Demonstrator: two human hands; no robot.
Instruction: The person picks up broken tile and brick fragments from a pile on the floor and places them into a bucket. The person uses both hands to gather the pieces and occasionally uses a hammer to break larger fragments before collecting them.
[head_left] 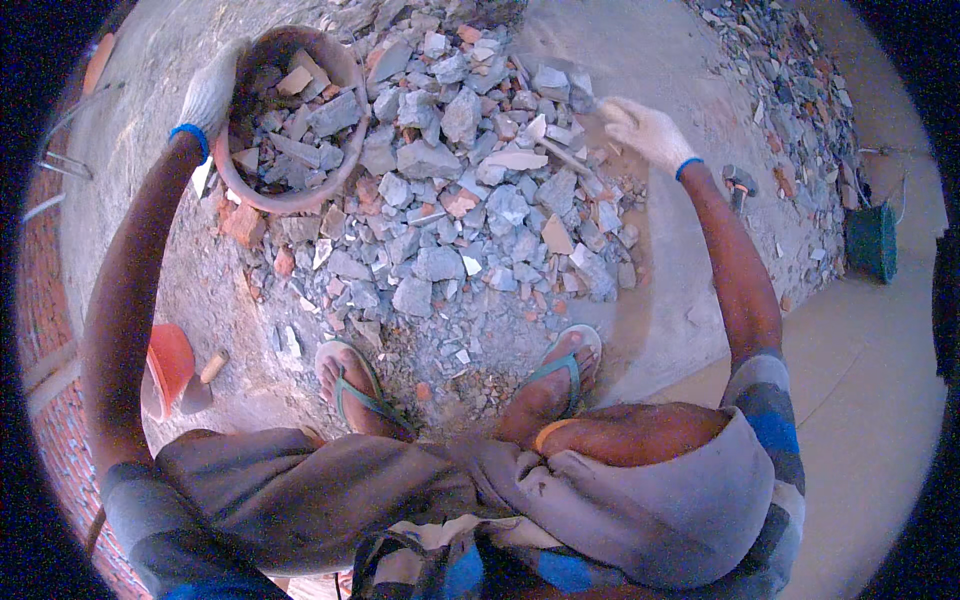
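A round bucket [283,203] with a dusty, reddish rim holds broken grey and tan chunks at the upper left. My left hand [212,92], in a white knit glove with a blue cuff, is closed on its left side. Directly beside the bucket spreads a large heap of rubble [430,160], made of grey concrete lumps, brick bits and tile shards. At the heap's right edge is my right hand [645,132], gloved the same way. Its fingers stretch left toward the chunks, with no piece visible in them; the fingertips are slightly blurred.
My sandalled feet stand at the heap's near edge. An orange-red container [172,360] and a wooden handle [214,366] lie left. On the right are a hammer [738,186], a dark green bucket [872,244] and another strip of rubble [790,120].
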